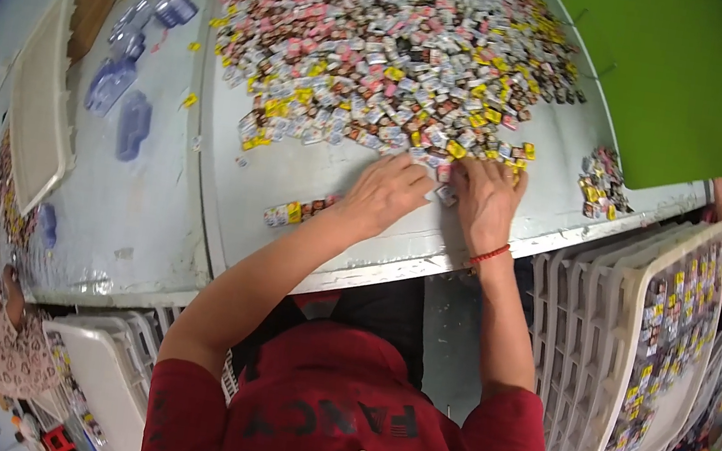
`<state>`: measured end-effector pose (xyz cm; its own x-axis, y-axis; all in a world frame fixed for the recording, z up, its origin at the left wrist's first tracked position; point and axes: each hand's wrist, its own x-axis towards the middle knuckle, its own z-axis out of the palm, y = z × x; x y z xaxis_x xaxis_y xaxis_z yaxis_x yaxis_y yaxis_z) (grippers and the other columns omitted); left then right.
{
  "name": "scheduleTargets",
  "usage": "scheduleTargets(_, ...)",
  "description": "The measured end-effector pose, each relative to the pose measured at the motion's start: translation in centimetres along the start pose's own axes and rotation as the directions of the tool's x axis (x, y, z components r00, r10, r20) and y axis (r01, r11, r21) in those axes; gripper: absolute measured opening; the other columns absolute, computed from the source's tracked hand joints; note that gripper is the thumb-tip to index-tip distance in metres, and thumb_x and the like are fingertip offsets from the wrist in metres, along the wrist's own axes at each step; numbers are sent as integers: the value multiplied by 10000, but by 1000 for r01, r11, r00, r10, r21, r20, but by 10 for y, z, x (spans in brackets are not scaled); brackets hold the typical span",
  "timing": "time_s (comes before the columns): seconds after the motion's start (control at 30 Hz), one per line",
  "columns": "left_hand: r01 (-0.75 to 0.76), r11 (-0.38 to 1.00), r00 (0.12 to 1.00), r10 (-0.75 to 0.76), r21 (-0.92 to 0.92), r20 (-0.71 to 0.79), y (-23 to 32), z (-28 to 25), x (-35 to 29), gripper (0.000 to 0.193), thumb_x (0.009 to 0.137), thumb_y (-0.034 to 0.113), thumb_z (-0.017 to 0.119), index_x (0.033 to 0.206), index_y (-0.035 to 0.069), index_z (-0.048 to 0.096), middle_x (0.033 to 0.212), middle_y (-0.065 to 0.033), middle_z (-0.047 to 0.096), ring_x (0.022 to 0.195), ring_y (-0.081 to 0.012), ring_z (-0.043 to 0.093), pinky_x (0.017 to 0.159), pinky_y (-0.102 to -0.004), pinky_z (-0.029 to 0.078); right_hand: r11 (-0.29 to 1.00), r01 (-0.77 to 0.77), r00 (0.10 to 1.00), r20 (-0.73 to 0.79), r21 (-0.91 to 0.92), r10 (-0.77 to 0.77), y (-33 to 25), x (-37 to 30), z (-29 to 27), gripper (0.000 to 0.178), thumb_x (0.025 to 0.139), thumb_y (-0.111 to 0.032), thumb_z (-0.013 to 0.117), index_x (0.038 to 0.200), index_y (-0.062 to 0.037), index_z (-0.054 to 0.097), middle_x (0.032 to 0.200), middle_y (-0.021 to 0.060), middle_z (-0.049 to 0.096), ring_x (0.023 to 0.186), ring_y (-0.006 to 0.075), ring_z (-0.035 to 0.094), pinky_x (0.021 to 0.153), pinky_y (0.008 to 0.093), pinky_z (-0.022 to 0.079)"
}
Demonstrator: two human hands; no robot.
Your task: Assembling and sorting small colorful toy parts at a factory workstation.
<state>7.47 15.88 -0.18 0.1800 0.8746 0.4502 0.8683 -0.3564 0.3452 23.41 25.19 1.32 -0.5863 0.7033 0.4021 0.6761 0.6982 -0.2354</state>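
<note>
A wide heap of small glossy block-shaped pieces (384,63), in pink, white, brown and yellow, covers the far part of the white table (286,169). At the heap's near edge, my left hand (392,191) has its fingers bent together; what is in them is too small to name. Close beside it, my right hand (487,195), with a red bracelet on its wrist, curls its fingers down at the pieces, its fingertips partly hidden. A few loose pieces (445,194) lie between the two hands. A short row of pieces (298,211) sits by my left forearm.
A smaller pile (602,187) lies near the table's right edge, below a green panel (676,85). Clear plastic trays (133,125) and a white tray (45,98) are on the left. Stacked white crates (588,350) stand at right. Another person (17,343) is at far left.
</note>
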Motion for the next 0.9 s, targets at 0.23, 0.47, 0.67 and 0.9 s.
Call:
scheduleTargets(0.23, 85, 995, 995, -82, -59, 57, 0, -14, -1, 234, 737, 134, 718, 927, 69, 596, 894, -76, 588, 835, -282, 561, 722, -387, 468, 998, -49, 998, -36, -28, 48, 49, 16, -23, 79, 817, -131, 659, 881, -89, 681, 869, 86, 676, 865, 258, 600, 871, 403, 368)
scheduleTargets(0.47, 178, 981, 983, -175, -76, 50, 12, -15, 3, 244, 711, 103, 738, 911, 65, 603, 909, -76, 600, 819, -281, 576, 700, -378, 477, 975, -170, 983, -39, 141, 177, 128, 67, 14, 207, 826, -228, 678, 907, -37, 676, 874, 137, 683, 821, 334, 623, 750, 405, 479)
scheduleTargets(0.67, 310, 941, 941, -324, -133, -97, 1, -28, -1, 186, 743, 151, 726, 878, 75, 622, 879, -58, 609, 846, -262, 593, 730, -361, 493, 994, -85, 992, 95, 68, 78, 137, 88, 32, 271, 860, -268, 649, 1019, -51, 674, 932, 167, 682, 847, 335, 647, 764, 385, 505)
scheduleTargets(0.9, 714, 649, 565, -756, -262, -330, -14, -106, -43, 159, 797, 120, 736, 907, 29, 664, 867, -88, 666, 715, -204, 622, 665, -296, 496, 995, -35, 992, 121, 93, 24, 152, 88, 13, 301, 891, -247, 621, 1101, -33, 648, 1046, 152, 668, 945, 308, 639, 830, 370, 497)
